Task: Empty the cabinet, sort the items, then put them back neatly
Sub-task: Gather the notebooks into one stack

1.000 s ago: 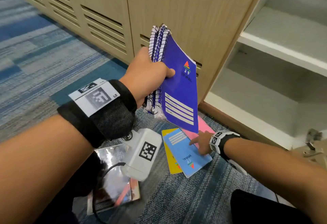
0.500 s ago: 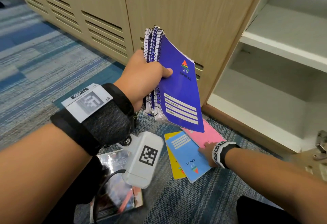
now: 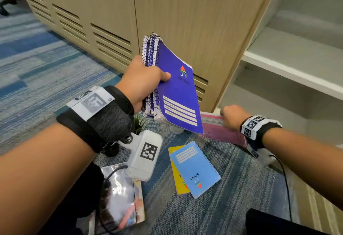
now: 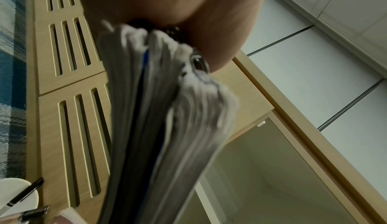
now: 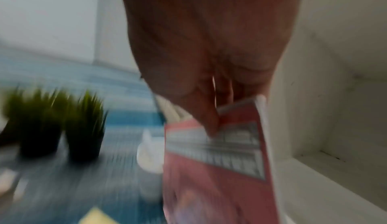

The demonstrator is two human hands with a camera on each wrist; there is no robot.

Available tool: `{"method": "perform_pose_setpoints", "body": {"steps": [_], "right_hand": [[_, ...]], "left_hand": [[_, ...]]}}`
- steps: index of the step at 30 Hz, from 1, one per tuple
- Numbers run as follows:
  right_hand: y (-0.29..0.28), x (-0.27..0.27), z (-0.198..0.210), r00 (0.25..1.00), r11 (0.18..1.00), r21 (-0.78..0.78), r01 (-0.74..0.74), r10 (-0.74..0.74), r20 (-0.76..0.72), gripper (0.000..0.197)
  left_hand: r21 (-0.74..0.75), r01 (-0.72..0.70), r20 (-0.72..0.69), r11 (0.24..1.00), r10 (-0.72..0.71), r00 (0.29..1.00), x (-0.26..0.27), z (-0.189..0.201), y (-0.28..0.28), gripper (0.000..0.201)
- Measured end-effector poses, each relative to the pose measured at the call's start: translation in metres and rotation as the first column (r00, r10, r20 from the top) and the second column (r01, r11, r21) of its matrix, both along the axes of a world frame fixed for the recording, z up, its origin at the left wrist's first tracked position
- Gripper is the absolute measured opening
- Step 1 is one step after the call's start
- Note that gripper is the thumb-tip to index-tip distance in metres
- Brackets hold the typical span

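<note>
My left hand [image 3: 143, 79] grips a stack of blue spiral notebooks [image 3: 174, 93] upright above the carpet. Light-blue and yellow notebooks [image 3: 194, 168] lie on the floor. My right hand [image 3: 233, 117] pinches a pink notebook [image 3: 219, 129] beside the open cabinet [image 3: 289, 68].

Both forearms are bare. On the left wrist sits a wide black fabric band [image 3: 104, 118] with a white tag [image 3: 91, 101] printed with a square coded marker. Under the band hangs a white boxy camera housing [image 3: 143, 153] bearing a second black-and-white code, a black cable [image 3: 104, 188] trailing below it. The right wrist wears a narrower black band [image 3: 259, 129] wrapped in white coded tags, with another white housing [image 3: 263, 156] beneath it and a thin black cable [image 3: 284, 175] running from that housing.
</note>
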State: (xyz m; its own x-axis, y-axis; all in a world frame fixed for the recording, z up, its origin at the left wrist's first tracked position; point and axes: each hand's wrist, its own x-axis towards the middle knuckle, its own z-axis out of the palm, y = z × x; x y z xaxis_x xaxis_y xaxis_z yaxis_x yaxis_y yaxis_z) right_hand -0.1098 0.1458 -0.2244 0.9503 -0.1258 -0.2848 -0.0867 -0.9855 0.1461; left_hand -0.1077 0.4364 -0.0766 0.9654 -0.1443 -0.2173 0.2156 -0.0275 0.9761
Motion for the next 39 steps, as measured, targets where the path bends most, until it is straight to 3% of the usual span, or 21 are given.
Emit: {"method": "perform_pose_setpoints", "body": {"steps": [4,7,9,11,13,15,18,21,22,26,28,30,35,39], "right_hand": [[0.011,-0.001,0.067,0.991,0.998,-0.03,0.047,-0.043,0.127,0.017],[0.019,-0.015,0.094,0.951,0.951,-0.305,-0.044,0.134,0.28,0.014],[0.022,-0.029,0.098,0.933,0.942,-0.323,-0.089,0.192,0.304,0.017],[0.024,-0.036,0.096,0.913,0.982,-0.151,-0.113,0.162,0.374,0.021],[0.028,-0.037,0.1,0.873,0.994,0.078,-0.08,0.032,0.486,0.019],[0.03,-0.031,0.104,0.817,0.942,0.328,-0.075,-0.131,0.562,0.025],[0.038,-0.025,0.108,0.771,0.717,0.685,-0.129,-0.361,0.524,0.007],[0.048,-0.024,0.104,0.731,0.368,0.92,-0.133,-0.591,0.341,0.02],[0.05,-0.023,0.101,0.697,0.285,0.945,-0.16,-0.645,0.312,0.026],[0.061,-0.021,0.102,0.556,0.088,0.942,-0.325,-0.788,0.265,0.038],[0.071,-0.021,0.106,0.594,-0.074,0.922,-0.379,-0.783,0.181,0.039],[0.084,-0.024,0.11,0.665,-0.243,0.908,-0.342,-0.745,0.051,0.038],[0.112,-0.026,0.089,0.701,-0.34,0.936,-0.093,-0.69,-0.181,0.03],[0.122,-0.032,0.085,0.772,-0.397,0.91,0.119,-0.539,-0.336,0.056]], "left_hand": [[0.07,0.008,0.018,0.998,-0.009,1.0,0.001,0.003,0.013,0.025],[0.151,-0.005,0.036,0.989,0.0,0.999,0.0,0.003,0.023,0.024],[0.186,-0.022,0.037,0.982,0.015,0.999,-0.004,0.004,0.027,0.026],[0.216,-0.02,0.024,0.976,0.015,1.0,-0.003,-0.001,0.028,0.027],[0.263,-0.014,0.02,0.965,0.009,1.0,-0.001,-0.004,0.031,0.034],[0.286,-0.016,0.023,0.958,0.01,1.0,0.001,-0.006,0.033,0.035],[0.295,-0.015,0.025,0.955,0.008,1.0,0.002,-0.005,0.034,0.04],[0.307,-0.006,0.011,0.952,0.002,1.0,0.003,-0.005,0.035,0.045],[0.308,-0.005,0.008,0.951,0.003,1.0,0.006,-0.007,0.035,0.048],[0.309,-0.029,0.003,0.951,0.029,1.0,0.025,-0.021,0.04,0.058],[0.279,-0.023,-0.032,0.96,0.033,0.999,0.023,-0.016,0.041,0.055],[0.2,-0.038,-0.084,0.979,0.056,0.995,0.02,-0.011,0.04,0.041],[-0.064,0.07,-0.299,0.996,-0.086,0.95,0.015,-0.008,0.034,0.035],[-0.174,0.076,-0.273,0.982,-0.123,0.954,0.01,-0.011,0.021,0.035]]}}
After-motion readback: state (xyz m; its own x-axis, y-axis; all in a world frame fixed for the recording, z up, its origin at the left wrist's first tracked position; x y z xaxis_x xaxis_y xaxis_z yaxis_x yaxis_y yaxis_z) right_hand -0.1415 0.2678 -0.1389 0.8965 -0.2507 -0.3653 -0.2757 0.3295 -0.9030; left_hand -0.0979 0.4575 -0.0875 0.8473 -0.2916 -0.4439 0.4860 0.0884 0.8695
